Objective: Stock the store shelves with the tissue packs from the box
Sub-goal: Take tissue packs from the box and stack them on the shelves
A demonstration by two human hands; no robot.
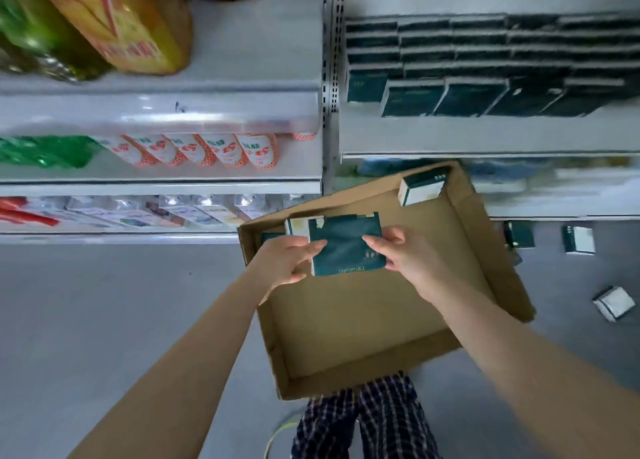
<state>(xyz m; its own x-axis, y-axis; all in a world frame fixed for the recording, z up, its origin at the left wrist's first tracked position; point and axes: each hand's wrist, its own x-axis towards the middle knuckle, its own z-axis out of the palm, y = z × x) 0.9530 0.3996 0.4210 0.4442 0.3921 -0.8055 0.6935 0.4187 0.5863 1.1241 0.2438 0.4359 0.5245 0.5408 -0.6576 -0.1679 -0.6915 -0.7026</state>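
Hands both on one flat dark-green plastic-wrapped tissue pack (346, 247), held over the open brown cardboard box (346, 323) at ctr frame. Left hand (287, 259) pinches the pack's left edge: fingers (311, 245) lie together on the top face, thumb under the lower corner. Right hand (408, 254) grips the right edge, fingers clamped on it w/ the forefinger stretched across the face. Pack lies roughly level, w/ pale lettering along its near edge.

Inside the box, a second white-and-green tissue pack (296, 226) sits just behind the held one, partly hidden by it. A third white-sided pack (420, 188) is tilted in the box's far corner, toward upper right. Grey floor (104, 302) surrounds the box, whose far end is near the foot of the shelving.

Upper right of frame: white metal shelf (485, 140) carries rows of stacked dark-green tissue packs (485, 60), front row leaning. At right of frame, loose packs (580, 240) lie on the floor, apart from the box and from each other.

Left side of frame: shelves w/ orange-and-white pouches (207, 150), a yellow-and-red carton (131, 25) above them and green bags (45, 152) at far left. Btm ctr: the person's dark checked trousers (363, 420), just below the box's near wall.
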